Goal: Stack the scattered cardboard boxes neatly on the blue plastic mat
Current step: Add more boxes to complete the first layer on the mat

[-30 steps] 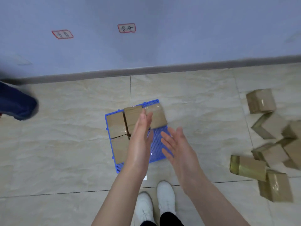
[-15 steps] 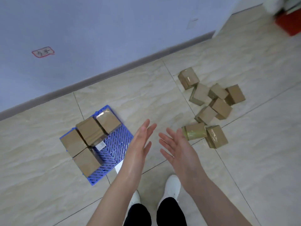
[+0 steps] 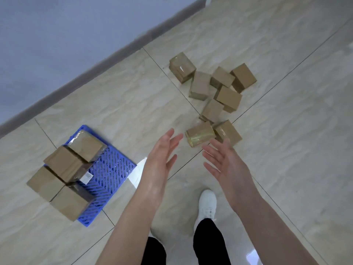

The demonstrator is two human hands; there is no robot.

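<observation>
Evenly and softly lit, with only faint shadows under the cardboard boxes (image 3: 214, 92). White glare on the glossy floor (image 3: 286, 150) beside the blue mat (image 3: 112, 169) and at the lower right edge; shiny highlights on tape-wrapped boxes. Slightly smeared by motion blur, tilted, with wide-angle bending toward the edges.

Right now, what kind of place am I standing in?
Probably a bare indoor room: glossy beige floor tiles, a plain pale wall with a grey skirting board, and no furniture in view.
</observation>
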